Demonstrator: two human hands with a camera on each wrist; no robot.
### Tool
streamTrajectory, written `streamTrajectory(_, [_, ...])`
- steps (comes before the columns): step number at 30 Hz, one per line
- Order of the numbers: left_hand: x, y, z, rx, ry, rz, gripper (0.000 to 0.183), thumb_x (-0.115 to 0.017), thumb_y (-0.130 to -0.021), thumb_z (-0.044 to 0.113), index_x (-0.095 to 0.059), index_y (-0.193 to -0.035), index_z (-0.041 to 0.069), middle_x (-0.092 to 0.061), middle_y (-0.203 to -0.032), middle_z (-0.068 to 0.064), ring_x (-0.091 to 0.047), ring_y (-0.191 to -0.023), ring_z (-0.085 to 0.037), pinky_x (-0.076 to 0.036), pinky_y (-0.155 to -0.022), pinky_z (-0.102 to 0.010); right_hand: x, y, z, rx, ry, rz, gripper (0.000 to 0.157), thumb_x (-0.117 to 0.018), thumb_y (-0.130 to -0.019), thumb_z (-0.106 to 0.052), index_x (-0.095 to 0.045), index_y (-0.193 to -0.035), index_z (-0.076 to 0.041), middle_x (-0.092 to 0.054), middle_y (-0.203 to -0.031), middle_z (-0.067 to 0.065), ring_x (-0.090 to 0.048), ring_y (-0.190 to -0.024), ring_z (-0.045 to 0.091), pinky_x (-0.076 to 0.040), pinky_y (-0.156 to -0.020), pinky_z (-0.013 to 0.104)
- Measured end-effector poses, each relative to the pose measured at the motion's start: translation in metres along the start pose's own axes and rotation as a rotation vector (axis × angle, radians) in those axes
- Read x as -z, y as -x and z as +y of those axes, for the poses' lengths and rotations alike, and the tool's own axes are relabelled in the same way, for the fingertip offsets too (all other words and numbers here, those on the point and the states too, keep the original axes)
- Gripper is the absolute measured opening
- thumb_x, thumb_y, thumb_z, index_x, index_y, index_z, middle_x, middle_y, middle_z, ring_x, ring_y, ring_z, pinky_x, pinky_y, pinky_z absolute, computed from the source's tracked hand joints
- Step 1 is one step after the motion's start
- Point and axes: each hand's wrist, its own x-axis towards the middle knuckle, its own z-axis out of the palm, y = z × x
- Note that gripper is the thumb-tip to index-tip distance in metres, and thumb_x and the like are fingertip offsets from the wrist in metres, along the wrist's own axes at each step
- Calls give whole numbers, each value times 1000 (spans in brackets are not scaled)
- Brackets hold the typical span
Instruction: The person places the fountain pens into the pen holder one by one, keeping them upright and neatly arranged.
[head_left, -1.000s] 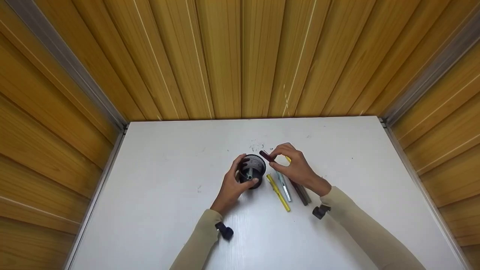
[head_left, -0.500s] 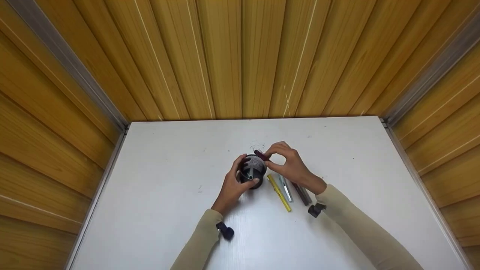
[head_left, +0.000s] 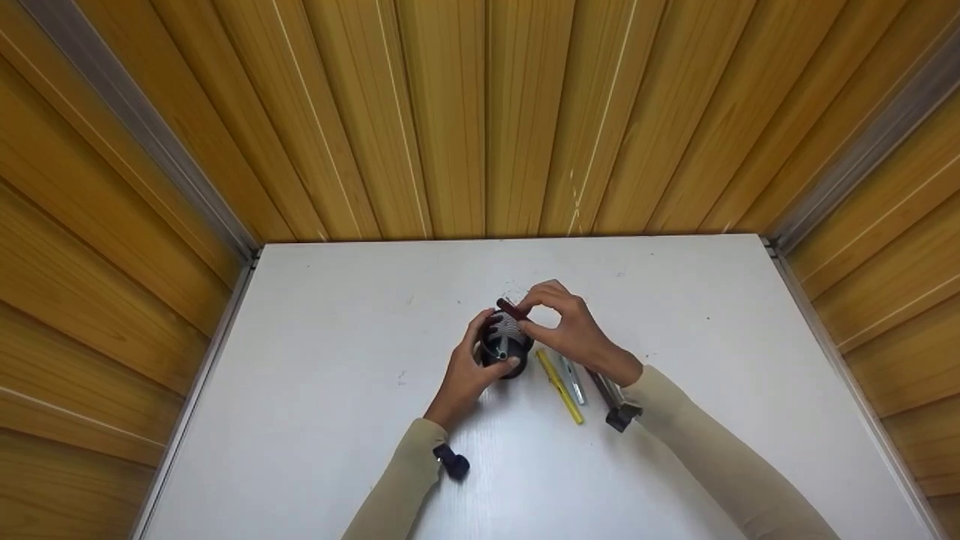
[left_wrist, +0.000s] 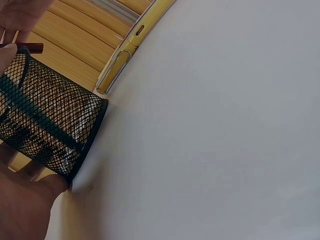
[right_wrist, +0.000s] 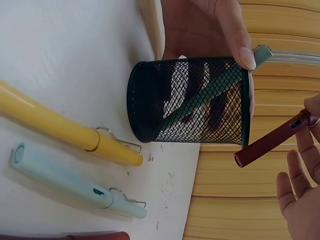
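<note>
My left hand (head_left: pixel 465 375) grips a black mesh pen holder (right_wrist: pixel 200 100) that stands upright on the table, thumb and fingers round its sides. A green pen (right_wrist: pixel 215 87) leans inside, its end poking above the rim. Between thumb and fingertips, my right hand (head_left: pixel 566 322) pinches a dark red pen (right_wrist: pixel 272 141) at the holder's rim. In the right wrist view the pen's lower end is just beyond the rim, outside the mesh. To the right of the holder lie a yellow pen (head_left: pixel 559 386) and a light blue pen (right_wrist: pixel 75 180).
Another dark red pen (right_wrist: pixel 65 236) lies beside the light blue one, partly under my right wrist. A brownish pen seems to lie along it, mostly hidden. The white table (head_left: pixel 337 337) meets wood-patterned walls (head_left: pixel 450 120) at the back and sides.
My right hand has moved left with the dark red pen, from right of the pen holder to over its rim. The left hand and the holder stay nearly still.
</note>
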Motion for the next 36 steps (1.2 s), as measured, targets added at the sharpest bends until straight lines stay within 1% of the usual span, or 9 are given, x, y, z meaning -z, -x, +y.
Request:
streamTrajectory(3, [0,0,0,0,7,-2,97,-90,-94,33,-35,-173,21,-50,-167,0,-44,-157,-24,-32,-130,-54,-1,-3,-3,-12,-2,-14,24,-87,-92,2,-82,-109,-13,-77,-109,-1,-65,-114,26,-49,-107,32])
streamTrajectory(7, [0,-1,0,-1,24,-2,96,-90,-94,32,-36,-172,28,-50,-167,0,-45,-157,-24,-34,-129,-51,-4,-8,-5,-4,-4,-10,24,-88,-91,2,-82,-110,-12,-77,-108,0,-65,-114,27,-50,-106,32])
streamTrajectory(9, [0,-1,0,-3,26,-1,95,-90,-94,32,-35,-172,32,-49,-168,1,-44,-158,-24,-33,-130,-51,-6,-9,-5,5,-10,-2,25,-89,-90,3,-82,-109,-11,-77,-107,2,-66,-113,28,-50,-107,30])
streamTrajectory(15, [0,-2,0,-7,14,1,95,-90,-93,31,-36,-171,29,-49,-168,3,-43,-158,-22,-31,-131,-52,-14,-13,-9,16,-31,26,26,-88,-85,11,-81,-105,-3,-78,-104,12,-65,-113,38,-47,-106,27])
streamTrajectory(19, [0,-2,0,1,13,2,96,-90,-93,30,-35,-172,27,-47,-170,1,-42,-159,-24,-30,-132,-53,-17,-15,-19,3,-33,35,25,-86,-84,16,-80,-104,2,-77,-104,15,-65,-112,39,-47,-107,26])
streamTrajectory(23, [0,-1,0,14,0,1,97,-90,-94,32,-34,-173,28,-46,-171,1,-40,-160,-23,-30,-132,-52,-17,-14,-31,-21,-26,32,23,-85,-86,15,-79,-105,2,-76,-105,15,-65,-112,36,-48,-108,25])
streamTrajectory(26, [0,-1,-1,5,5,-1,95,-90,-94,31,-35,-172,28,-46,-171,1,-40,-160,-24,-31,-132,-51,-17,-10,-35,-45,-27,30,22,-85,-88,13,-79,-106,2,-76,-108,14,-65,-113,36,-48,-109,24])
streamTrajectory(30, [0,-1,-1,-10,14,-5,94,-90,-94,32,-36,-172,29,-47,-170,3,-40,-160,-22,-30,-132,-49,-17,-3,-33,-93,-41,29,20,-84,-89,11,-78,-107,3,-76,-110,15,-64,-115,36,-47,-110,22])
streamTrajectory(36, [0,-1,-1,-15,8,-6,94,-90,-94,34,-37,-172,29,-49,-168,7,-41,-159,-19,-28,-132,-48,-19,4,-28,-171,-50,44,19,-83,-90,12,-78,-108,6,-75,-112,18,-65,-117,39,-46,-111,24])
